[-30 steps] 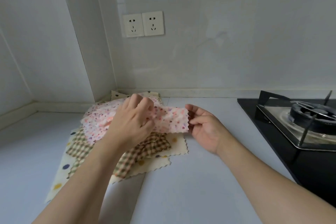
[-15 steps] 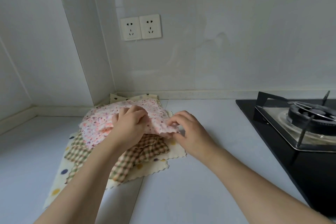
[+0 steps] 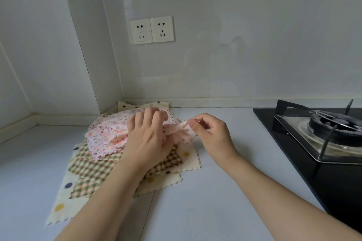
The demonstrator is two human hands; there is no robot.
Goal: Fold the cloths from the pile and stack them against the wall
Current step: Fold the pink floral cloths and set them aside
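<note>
Left hand (image 3: 146,139) and right hand (image 3: 210,133) both pinch the pink floral cloth (image 3: 109,135) atop the checked cloth (image 3: 92,168) on the surface (image 3: 195,211).

Both arms are bare, with no sleeves in sight. The left hand (image 3: 146,139) and the right hand (image 3: 212,135) wear nothing. The nails are short.

I see soft matt cloth in the pile (image 3: 109,154) at lower left, edges pinked. The countertop (image 3: 205,191) looks smooth, low sheen; the hob (image 3: 305,143) at right is glossy black glass with a dark metal burner (image 3: 333,125).
</note>
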